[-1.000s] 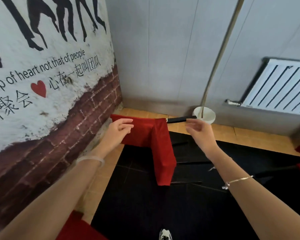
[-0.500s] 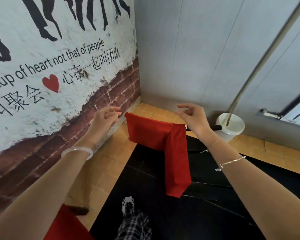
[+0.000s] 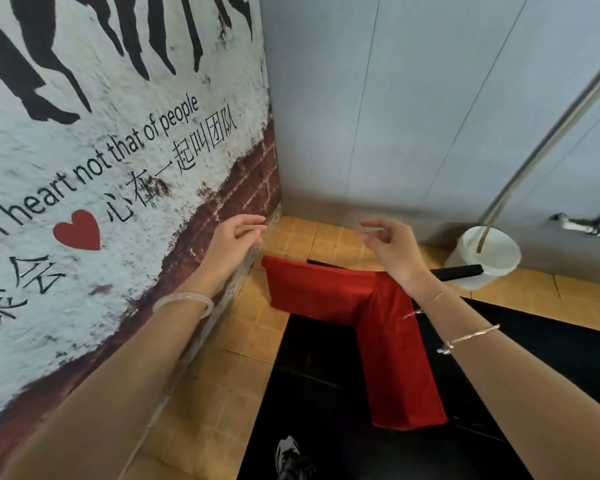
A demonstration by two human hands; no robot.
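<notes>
A red cloth (image 3: 329,289) hangs folded over a black bar (image 3: 459,271), one part spread to the left and one long strip (image 3: 400,368) dropping down. My left hand (image 3: 234,242) floats above and left of the cloth, fingers loosely curled, holding nothing. My right hand (image 3: 392,245) is raised above the cloth's right part, fingers relaxed and apart from the fabric.
A painted wall (image 3: 118,174) with lettering runs along the left; a grey wall (image 3: 395,98) closes the corner. A white bucket (image 3: 485,254) with a metal pole (image 3: 548,143) stands at right. A black surface (image 3: 326,427) lies below; a shoe (image 3: 290,455) shows at the bottom.
Both hands have lifted up and away from the red cloth, which stays draped on the bar. The view has shifted toward the corner.
</notes>
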